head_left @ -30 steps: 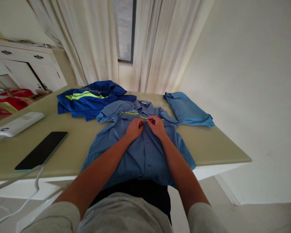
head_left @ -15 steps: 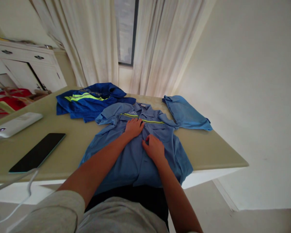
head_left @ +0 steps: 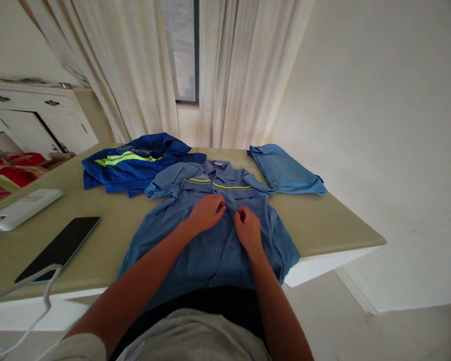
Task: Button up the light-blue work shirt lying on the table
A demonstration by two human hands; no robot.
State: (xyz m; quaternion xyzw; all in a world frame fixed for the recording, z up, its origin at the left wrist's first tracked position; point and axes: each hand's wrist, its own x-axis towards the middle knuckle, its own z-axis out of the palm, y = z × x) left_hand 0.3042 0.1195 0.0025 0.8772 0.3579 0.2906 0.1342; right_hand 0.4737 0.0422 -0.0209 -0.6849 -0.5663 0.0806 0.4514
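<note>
A grey-blue short-sleeved work shirt (head_left: 195, 250) lies front up, its collar toward the window and its hem hanging at the near table edge. A yellow-green stripe crosses its chest. My left hand (head_left: 207, 211) is on the front, just below the stripe, with fingers curled in a pinch at the button placket. Close by on the right, my right hand (head_left: 248, 228) also pinches the placket, lifting the cloth a little between the two hands. The fingertips partly cover the cloth they grip, and no button can be made out there.
Left of the shirt lies a crumpled bright blue garment (head_left: 135, 163) with a yellow stripe. A folded light blue garment (head_left: 287, 170) rests at the back right. A phone (head_left: 60, 248), a white device (head_left: 24, 208) and a white cable (head_left: 47, 291) are on the left.
My left hand has drawn back from the chest stripe and its fingers have closed on the placket. My right hand has moved slightly forward and now pinches the cloth too.
</note>
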